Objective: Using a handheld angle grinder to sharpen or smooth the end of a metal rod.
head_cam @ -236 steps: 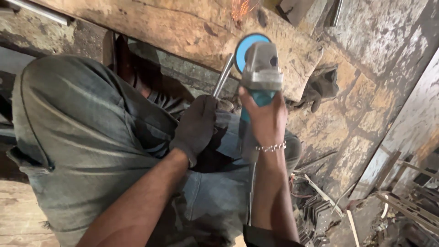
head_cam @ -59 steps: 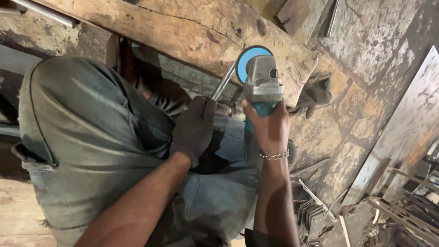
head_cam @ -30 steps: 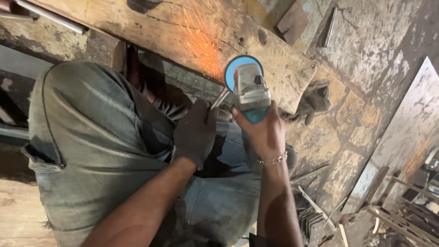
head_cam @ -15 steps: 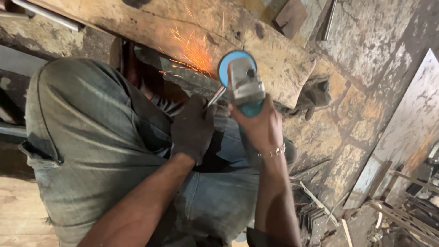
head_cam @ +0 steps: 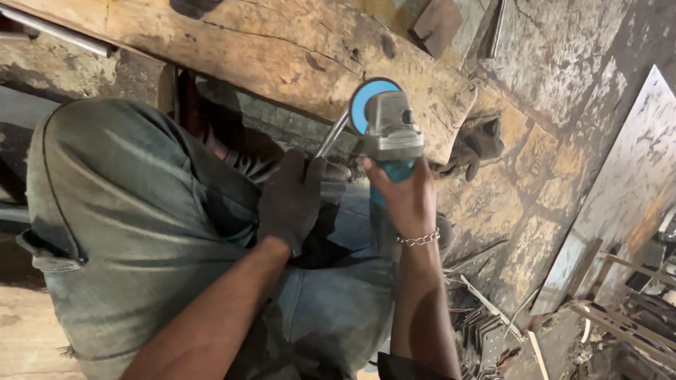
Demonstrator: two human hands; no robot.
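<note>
A grey-and-teal angle grinder with a blue round disc (head_cam: 386,134) is held up against the rough, weathered wooden beam (head_cam: 282,53), its disc beside a thin steel rod (head_cam: 334,134). The bare right hand (head_cam: 401,197), with a chain bracelet at the wrist, has its grip closed around the grinder's body. The left hand (head_cam: 292,200), in a dark glove, has its grip closed on the rod's lower end, above the person's jeans-clad knee (head_cam: 113,183).

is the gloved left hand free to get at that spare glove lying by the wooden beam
Probably not as things stand. The left hand is shut on the metal rod, and the spare glove lies beyond the angle grinder that the right hand holds, so both block a straight reach.
</note>
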